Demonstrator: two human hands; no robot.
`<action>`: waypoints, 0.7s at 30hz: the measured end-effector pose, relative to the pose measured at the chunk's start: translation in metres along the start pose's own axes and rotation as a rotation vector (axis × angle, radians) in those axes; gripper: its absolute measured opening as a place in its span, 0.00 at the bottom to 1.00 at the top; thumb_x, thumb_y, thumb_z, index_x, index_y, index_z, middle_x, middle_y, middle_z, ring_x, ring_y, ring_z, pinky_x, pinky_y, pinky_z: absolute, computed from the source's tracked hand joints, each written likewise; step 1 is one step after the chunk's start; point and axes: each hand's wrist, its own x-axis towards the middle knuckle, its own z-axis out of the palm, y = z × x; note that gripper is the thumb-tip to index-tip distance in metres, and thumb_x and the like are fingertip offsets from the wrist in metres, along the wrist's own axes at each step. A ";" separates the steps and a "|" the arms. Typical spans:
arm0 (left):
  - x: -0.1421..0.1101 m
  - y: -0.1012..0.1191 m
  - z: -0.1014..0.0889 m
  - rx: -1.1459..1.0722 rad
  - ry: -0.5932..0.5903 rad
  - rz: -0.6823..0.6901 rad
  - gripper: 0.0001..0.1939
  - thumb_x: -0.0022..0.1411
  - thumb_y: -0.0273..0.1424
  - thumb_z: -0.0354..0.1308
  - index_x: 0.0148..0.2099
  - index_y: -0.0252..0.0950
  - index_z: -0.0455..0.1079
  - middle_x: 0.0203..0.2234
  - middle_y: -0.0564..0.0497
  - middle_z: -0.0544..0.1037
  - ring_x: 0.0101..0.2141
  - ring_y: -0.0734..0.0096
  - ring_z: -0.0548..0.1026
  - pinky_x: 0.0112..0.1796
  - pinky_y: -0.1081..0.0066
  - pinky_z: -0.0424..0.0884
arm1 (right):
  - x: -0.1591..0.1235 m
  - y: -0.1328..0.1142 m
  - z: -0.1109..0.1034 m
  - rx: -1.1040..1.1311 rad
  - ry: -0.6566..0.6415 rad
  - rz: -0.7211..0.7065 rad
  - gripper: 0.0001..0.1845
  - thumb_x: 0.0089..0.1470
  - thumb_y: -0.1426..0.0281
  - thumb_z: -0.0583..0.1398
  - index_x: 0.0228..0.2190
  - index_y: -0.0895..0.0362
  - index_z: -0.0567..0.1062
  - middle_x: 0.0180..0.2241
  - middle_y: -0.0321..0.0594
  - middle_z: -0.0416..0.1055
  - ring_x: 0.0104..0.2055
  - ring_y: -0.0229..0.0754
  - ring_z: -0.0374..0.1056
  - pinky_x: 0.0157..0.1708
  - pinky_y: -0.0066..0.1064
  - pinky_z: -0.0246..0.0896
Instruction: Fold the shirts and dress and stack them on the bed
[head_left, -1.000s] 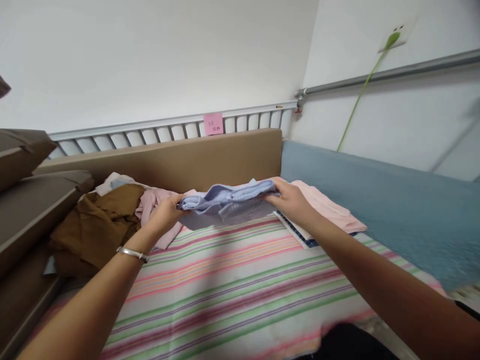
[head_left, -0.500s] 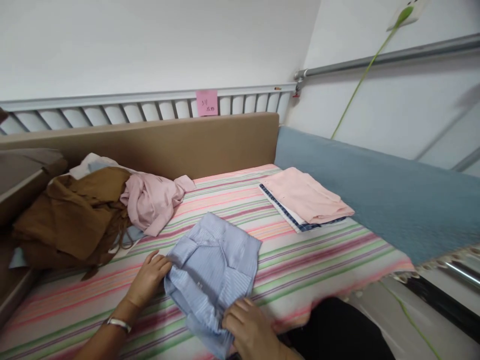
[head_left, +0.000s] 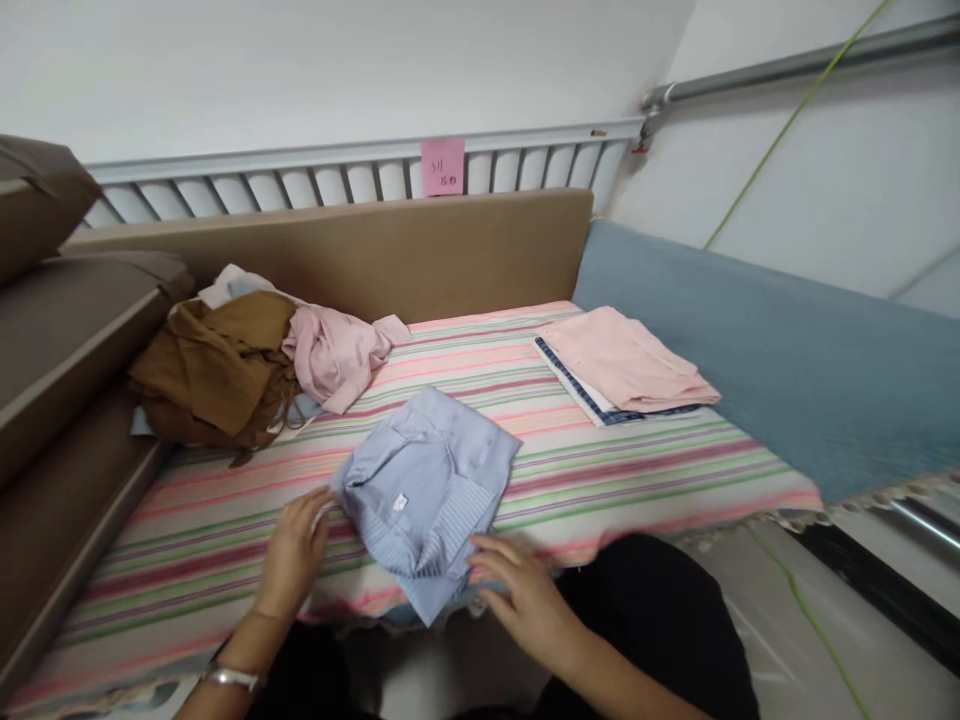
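your blue striped shirt (head_left: 439,470) lies loosely folded by the near edge of the striped bedspread (head_left: 615,500), its collar opened toward you (a small white label (head_left: 401,502) shows inside) and its lowest corner poking over that edge. your left hand (head_left: 296,550) is at the shirt's left side, fingers curled; whether they pinch the fabric, i cannot tell. your right hand (head_left: 529,605) is at the lower right side, thumb and fingers apart, fingertips at the cloth. toward the bedspread's far right corner, a folded pale pink garment (head_left: 622,355) tops a dark checked one (head_left: 622,414). by the far left corner, a brown garment (head_left: 217,370) is heaped beside a crumpled pink one (head_left: 337,350).
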 end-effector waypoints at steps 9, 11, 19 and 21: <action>-0.027 0.130 0.044 -0.120 -0.326 -0.062 0.22 0.53 0.27 0.57 0.52 0.36 0.65 0.45 0.44 0.73 0.47 0.55 0.68 0.48 0.56 0.63 | -0.005 0.030 0.006 0.722 0.171 0.651 0.16 0.42 0.67 0.61 0.36 0.57 0.73 0.31 0.40 0.74 0.33 0.44 0.71 0.31 0.34 0.65; -0.017 0.128 0.045 -0.125 -0.383 -0.111 0.24 0.51 0.24 0.55 0.52 0.37 0.66 0.43 0.45 0.74 0.45 0.57 0.69 0.47 0.58 0.62 | -0.004 0.021 0.005 0.831 0.171 0.675 0.18 0.41 0.67 0.62 0.38 0.58 0.72 0.30 0.40 0.74 0.33 0.42 0.71 0.31 0.32 0.64; 0.016 0.107 0.021 -0.565 -0.243 -0.372 0.19 0.49 0.32 0.55 0.46 0.35 0.70 0.26 0.54 0.69 0.31 0.69 0.70 0.37 0.69 0.65 | 0.002 0.002 0.004 1.160 0.130 0.700 0.18 0.46 0.65 0.62 0.40 0.59 0.68 0.33 0.44 0.74 0.33 0.40 0.73 0.32 0.30 0.65; 0.017 0.111 0.016 -0.580 -0.192 -0.384 0.18 0.49 0.34 0.56 0.44 0.36 0.71 0.27 0.53 0.70 0.32 0.68 0.70 0.37 0.69 0.65 | 0.009 -0.001 0.006 1.262 0.141 0.711 0.18 0.49 0.61 0.60 0.39 0.59 0.68 0.34 0.46 0.73 0.35 0.42 0.73 0.36 0.32 0.66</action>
